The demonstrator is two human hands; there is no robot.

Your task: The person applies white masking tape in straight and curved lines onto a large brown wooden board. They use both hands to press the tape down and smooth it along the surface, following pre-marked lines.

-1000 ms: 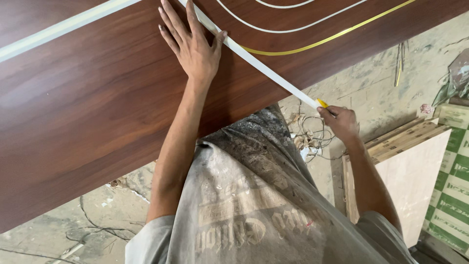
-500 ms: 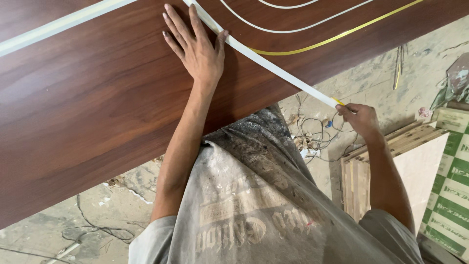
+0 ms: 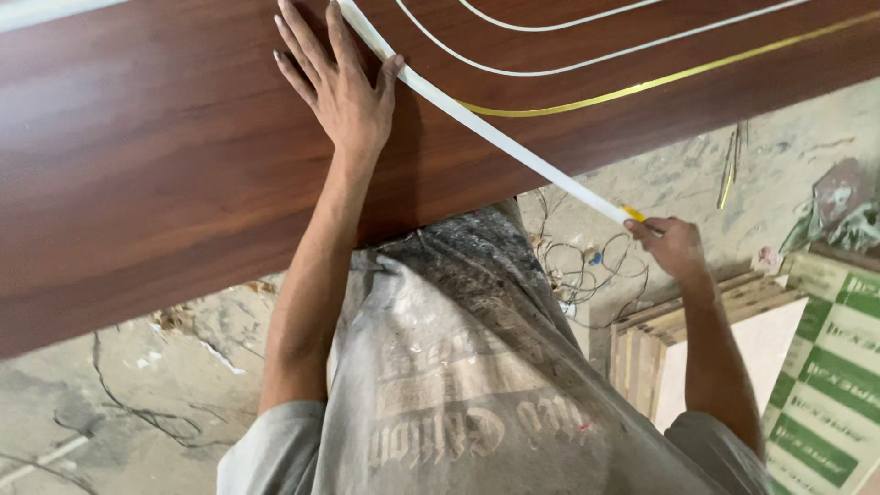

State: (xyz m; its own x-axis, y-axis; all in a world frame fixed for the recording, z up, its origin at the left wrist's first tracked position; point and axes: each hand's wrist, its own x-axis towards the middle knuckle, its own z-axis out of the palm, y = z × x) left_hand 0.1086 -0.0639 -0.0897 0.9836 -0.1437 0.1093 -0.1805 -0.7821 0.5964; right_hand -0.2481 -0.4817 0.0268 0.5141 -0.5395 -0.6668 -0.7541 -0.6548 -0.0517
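Head view: right hand (image 3: 667, 246) near the body, fingers pinched on the white strip's (image 3: 513, 149) free end, pulled taut off the dark wood panel (image 3: 165, 174). Left hand (image 3: 341, 87) flat, fingers spread, pinning the strip. Beyond: 2 white inlay lines (image 3: 587, 64) and 1 gold line (image 3: 660, 84) already seated; this strip looks only partly done.

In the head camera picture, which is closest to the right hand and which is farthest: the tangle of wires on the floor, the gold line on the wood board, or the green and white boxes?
From the right hand:
1. Tangle of wires, just to its left on the floor.
2. Green and white boxes, lower right.
3. Gold line, up on the brown board.
The boxes and gold line are nearly too close to call.
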